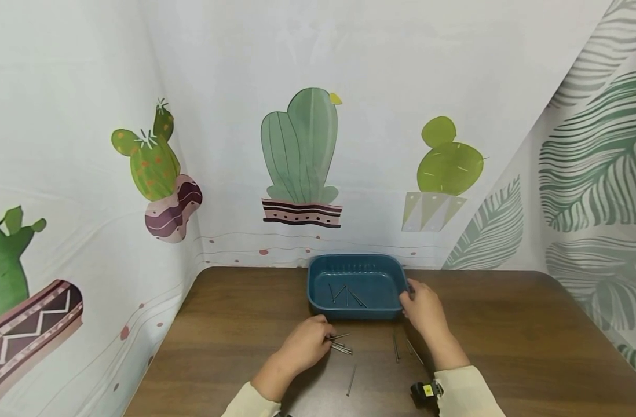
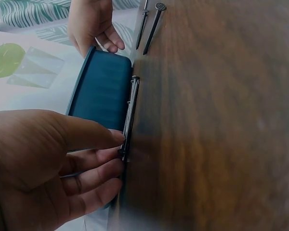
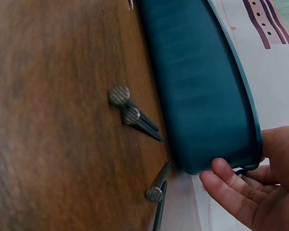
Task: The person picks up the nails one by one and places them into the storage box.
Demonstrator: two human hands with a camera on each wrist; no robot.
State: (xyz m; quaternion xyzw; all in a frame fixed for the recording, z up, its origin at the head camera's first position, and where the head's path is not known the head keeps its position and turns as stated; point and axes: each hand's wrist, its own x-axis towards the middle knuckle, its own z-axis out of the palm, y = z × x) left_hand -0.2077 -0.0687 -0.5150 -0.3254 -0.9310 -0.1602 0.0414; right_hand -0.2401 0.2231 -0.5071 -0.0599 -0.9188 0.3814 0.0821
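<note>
L hand (image 1: 304,343) pinched nails (image 1: 343,348) on the counter (image 1: 234,324) just in front of the blue tray (image 1: 358,313), R hand (image 1: 426,308) gripped the tray's right end, & good technique prob. meant steadying it w/ R while aligning nails before lifting.

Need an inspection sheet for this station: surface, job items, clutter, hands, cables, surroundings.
Surface: brown wood-grain table.
Job items: blue tray with several nails inside; more on the table: a cluster by the left hand, a single nail in front, four to the right.
Clutter: nothing seen.
Left hand: fingertips at the cluster; grip unclear.
Right hand: holds the tray's right end.
Cables: nothing seen.
Surroundings: white backdrop with cactus and leaf prints.
</note>
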